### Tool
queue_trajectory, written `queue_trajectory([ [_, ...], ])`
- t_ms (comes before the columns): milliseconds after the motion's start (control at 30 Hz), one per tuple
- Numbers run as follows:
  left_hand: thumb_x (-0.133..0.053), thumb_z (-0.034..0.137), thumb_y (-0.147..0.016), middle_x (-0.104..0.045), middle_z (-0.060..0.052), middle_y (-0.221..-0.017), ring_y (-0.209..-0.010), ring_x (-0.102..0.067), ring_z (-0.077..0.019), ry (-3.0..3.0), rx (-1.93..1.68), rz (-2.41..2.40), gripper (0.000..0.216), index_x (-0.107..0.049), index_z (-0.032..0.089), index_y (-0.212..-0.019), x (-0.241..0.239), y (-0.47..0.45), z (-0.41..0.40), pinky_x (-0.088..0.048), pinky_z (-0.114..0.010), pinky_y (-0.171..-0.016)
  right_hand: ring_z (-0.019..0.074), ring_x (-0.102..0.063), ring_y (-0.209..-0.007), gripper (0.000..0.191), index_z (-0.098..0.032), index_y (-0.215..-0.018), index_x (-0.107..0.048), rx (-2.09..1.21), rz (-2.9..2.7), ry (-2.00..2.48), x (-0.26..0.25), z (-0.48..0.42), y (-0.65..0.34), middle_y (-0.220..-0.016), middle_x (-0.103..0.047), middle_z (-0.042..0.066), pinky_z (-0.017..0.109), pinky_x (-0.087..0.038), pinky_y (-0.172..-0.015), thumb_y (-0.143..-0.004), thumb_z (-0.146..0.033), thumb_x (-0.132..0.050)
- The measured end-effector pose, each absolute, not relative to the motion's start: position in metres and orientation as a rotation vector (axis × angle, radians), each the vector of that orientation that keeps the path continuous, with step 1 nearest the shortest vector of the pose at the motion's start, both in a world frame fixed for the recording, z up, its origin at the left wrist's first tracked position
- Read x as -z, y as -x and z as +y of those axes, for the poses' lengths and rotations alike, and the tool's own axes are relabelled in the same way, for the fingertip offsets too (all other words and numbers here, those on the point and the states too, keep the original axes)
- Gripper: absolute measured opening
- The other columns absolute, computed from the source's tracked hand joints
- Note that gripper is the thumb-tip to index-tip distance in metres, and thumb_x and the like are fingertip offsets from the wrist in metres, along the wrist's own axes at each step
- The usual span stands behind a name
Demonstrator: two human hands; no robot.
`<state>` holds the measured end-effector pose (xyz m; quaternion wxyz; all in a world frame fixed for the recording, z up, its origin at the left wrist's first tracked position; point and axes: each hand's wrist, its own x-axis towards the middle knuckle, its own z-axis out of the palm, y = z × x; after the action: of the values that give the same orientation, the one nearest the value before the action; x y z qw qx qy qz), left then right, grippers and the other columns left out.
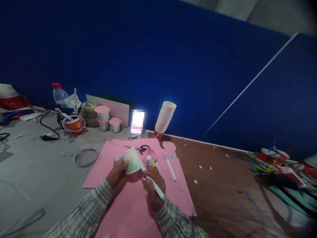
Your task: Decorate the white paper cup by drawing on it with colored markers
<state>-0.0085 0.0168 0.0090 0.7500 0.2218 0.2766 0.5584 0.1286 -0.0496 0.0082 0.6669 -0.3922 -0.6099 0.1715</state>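
White paper cup (131, 161), green scale pattern, held in left hand (118, 176); right hand (154, 185) grips marker (154, 183).

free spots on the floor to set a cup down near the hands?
Bare grey floor between the metal ring and the left hand. Bare brown floor right of the pink paper, short of the scrap pile, with only paper bits. Crowded: the wall side around the bowl and cup stack.

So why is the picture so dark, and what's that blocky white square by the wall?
Head view: the light is dim, so the blue wall goes near black at the corners; the square patch is pixelated, so its content cannot be told; the left hand with the paper cup and the right hand with the marker look soft.
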Motion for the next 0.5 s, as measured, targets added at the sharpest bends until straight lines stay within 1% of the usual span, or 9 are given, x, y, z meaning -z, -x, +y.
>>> queue_trajectory([
  [67,-0.080,0.029,-0.049,-0.069,-0.001,-0.067,-0.062,-0.062,-0.0191,-0.484,-1.217,0.601,0.035,-0.063,0.018,-0.077,-0.0064,0.0089,0.0173,-0.053,-0.029,-0.060,0.0295,-0.063,-0.075,0.023,-0.023,-0.087,-0.070,-0.387,-1.363,0.872,-0.0071,-0.0484,-0.1278,-0.073,-0.065,0.005,0.052,-0.047,-0.083,-0.079,-0.017,-0.049],
  [167,-0.080,0.032,-0.050,-0.069,-0.002,-0.070,-0.064,-0.063,-0.0194,-0.492,-1.199,0.603,0.038,-0.063,0.017,-0.080,-0.0034,0.0095,0.0174,-0.053,-0.030,-0.063,0.0278,-0.063,-0.071,0.023,-0.022,-0.087,-0.069,-0.348,-1.322,0.858,-0.0046,-0.0466,-0.1264,-0.070,-0.064,0.003,0.052,-0.048,-0.081,-0.078,-0.016,-0.049],
  [333,-0.078,0.033,-0.052,-0.069,-0.006,-0.074,-0.067,-0.063,-0.0224,-0.531,-1.164,0.612,0.044,-0.062,0.014,-0.089,-0.0042,0.0097,0.0164,-0.053,-0.034,-0.063,0.0293,-0.063,-0.078,0.022,-0.021,-0.088,-0.068,-0.350,-1.307,0.921,-0.0042,-0.0468,-0.1273,-0.072,-0.064,0.004,0.052,-0.047,-0.083,-0.077,-0.012,-0.051],
  [500,-0.077,0.034,-0.053,-0.068,-0.006,-0.075,-0.069,-0.062,-0.0242,-0.560,-1.150,0.641,0.043,-0.062,0.015,-0.088,-0.0068,0.0097,0.0161,-0.052,-0.037,-0.064,0.0320,-0.063,-0.084,0.016,-0.022,-0.083,-0.067,-0.371,-1.271,1.001,0.0019,-0.0469,-0.1297,-0.075,-0.065,0.005,0.047,-0.049,-0.078,-0.077,-0.017,-0.053],
])
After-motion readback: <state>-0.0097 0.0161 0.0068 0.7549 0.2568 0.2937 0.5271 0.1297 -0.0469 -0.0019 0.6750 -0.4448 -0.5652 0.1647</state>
